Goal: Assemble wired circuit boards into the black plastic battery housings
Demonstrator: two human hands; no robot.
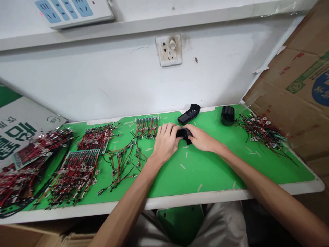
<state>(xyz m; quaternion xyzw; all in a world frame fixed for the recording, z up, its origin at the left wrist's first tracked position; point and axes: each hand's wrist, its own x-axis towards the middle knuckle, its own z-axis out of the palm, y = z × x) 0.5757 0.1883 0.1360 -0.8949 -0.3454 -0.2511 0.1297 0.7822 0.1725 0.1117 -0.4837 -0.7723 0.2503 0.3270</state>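
My left hand [166, 142] and my right hand [200, 137] meet over a small black plastic part [184, 133], gripping it from both sides on the green work mat [205, 171]. Much of that part is hidden by my fingers. Beyond my hands lies an open black plastic housing [189, 114], and a black cylindrical piece [227, 115] stands further right. A strip of red-and-black wired terminals [146, 127] lies just past my left hand.
Heaps of red-and-black wired terminals [74, 176] cover the mat's left side, with another tangle [262, 132] at the right. Cut pale slivers are scattered about. A wall socket [169, 50] sits above the bench, and cardboard [295, 92] stands at the right.
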